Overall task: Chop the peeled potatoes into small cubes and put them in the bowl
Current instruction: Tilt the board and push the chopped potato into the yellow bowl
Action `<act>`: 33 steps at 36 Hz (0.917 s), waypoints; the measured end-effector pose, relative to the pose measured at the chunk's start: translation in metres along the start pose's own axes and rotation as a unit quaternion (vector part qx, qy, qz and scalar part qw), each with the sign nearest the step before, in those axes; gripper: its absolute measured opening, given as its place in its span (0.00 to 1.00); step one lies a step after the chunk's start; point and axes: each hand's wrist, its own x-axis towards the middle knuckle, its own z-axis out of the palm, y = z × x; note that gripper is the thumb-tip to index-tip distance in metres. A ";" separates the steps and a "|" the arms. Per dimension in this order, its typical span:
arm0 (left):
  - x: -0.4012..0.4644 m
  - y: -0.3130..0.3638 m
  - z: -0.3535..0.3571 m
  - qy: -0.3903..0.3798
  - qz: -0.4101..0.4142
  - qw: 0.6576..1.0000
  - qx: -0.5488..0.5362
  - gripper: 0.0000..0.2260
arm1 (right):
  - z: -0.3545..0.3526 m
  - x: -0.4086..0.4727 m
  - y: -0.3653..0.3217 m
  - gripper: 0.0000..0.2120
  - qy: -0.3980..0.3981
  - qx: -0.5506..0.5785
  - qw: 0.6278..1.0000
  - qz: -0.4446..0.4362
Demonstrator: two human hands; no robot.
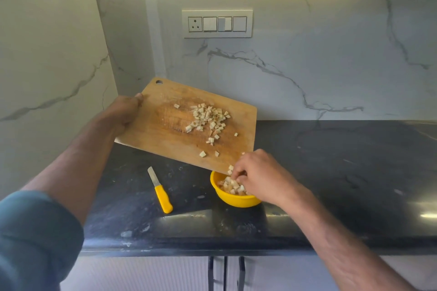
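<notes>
Cutting board (pixel 165 125), wooden: held tilted above the bench (pixel 331 160), left hand (pixel 125 111) grasping its upper left edge; fingers hidden behind the board. Potato cubes (pixel 208 117): a heap mid-board, strays lower down, more in the yellow bowl (pixel 233 199). Bowl: on bench under the board's low corner, its far rim and right side hidden. Right hand (pixel 257 172): at that corner over the bowl, fingers curled among cubes; actual grasp cannot be told. Knife (pixel 160 190), yellow handle: flat on bench, left of bowl.
</notes>
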 end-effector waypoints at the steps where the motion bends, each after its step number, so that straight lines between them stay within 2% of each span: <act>1: 0.000 0.000 -0.001 0.001 -0.001 1.000 0.000 0.27 | -0.001 -0.001 0.001 0.09 0.008 -0.012 1.000 0.006; 5: 0.000 -0.004 -0.004 0.006 0.000 1.000 -0.007 0.26 | -0.005 0.003 0.010 0.12 0.077 0.003 0.997 0.032; 8: 0.000 -0.006 -0.006 0.006 0.001 1.000 -0.012 0.26 | -0.003 0.010 0.013 0.07 0.131 0.058 0.989 0.043; 12: -0.001 -0.005 -0.005 0.006 0.001 1.000 -0.014 0.25 | 0.007 0.019 0.011 0.06 0.187 0.053 0.981 0.018; 17: -0.006 -0.002 -0.002 0.000 -0.005 1.000 -0.017 0.25 | 0.018 0.019 0.004 0.09 0.143 -0.013 0.990 0.011; 25: -0.009 -0.001 -0.003 -0.008 -0.006 1.000 -0.017 0.26 | 0.017 0.004 -0.012 0.07 0.053 -0.004 0.998 -0.029; 29: -0.010 0.000 -0.006 -0.012 -0.004 1.000 -0.015 0.26 | 0.013 0.003 -0.005 0.07 0.065 -0.053 0.996 0.025; 33: -0.011 0.000 -0.009 -0.006 -0.003 1.000 -0.019 0.26 | 0.004 0.005 0.010 0.09 0.118 -0.001 0.990 0.076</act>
